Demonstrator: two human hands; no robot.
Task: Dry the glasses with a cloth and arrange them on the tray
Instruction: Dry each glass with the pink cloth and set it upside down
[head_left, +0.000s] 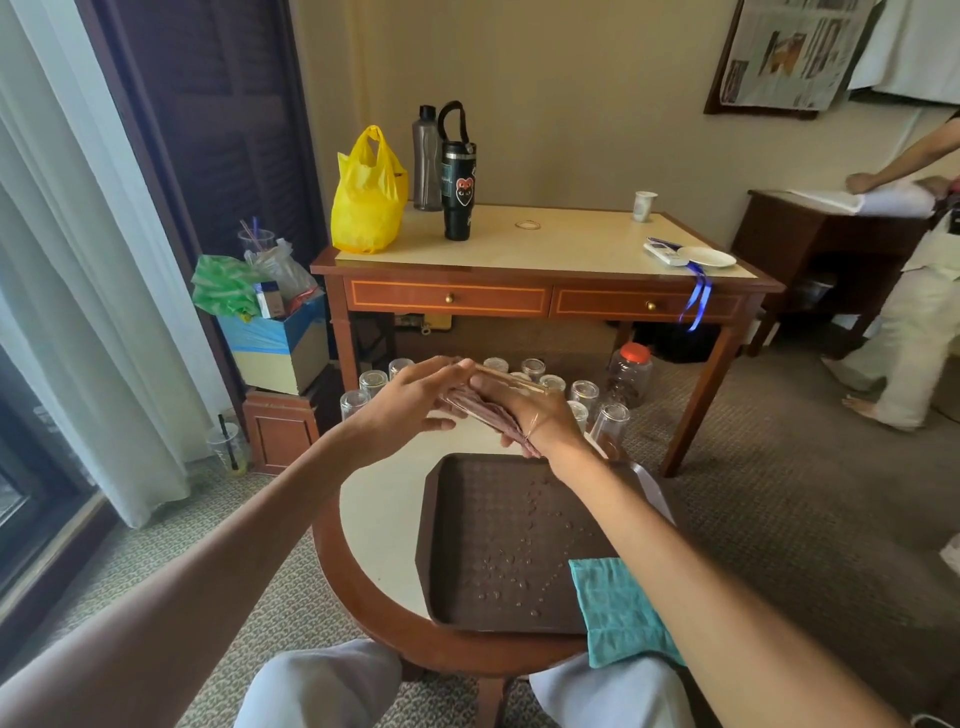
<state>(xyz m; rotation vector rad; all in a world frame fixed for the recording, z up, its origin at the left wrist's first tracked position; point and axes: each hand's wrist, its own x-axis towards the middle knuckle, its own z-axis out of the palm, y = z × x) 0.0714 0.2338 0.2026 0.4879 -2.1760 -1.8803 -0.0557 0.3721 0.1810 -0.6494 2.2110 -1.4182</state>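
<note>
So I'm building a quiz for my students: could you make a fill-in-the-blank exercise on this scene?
1. The tray with water drops is ____.
2. The glasses beyond it stand ____ down.
3. The plastic bag on the desk is ____.
4. The teal cloth lies at the tray's near ____ corner.
Missing words: brown, upside, yellow, right.
</note>
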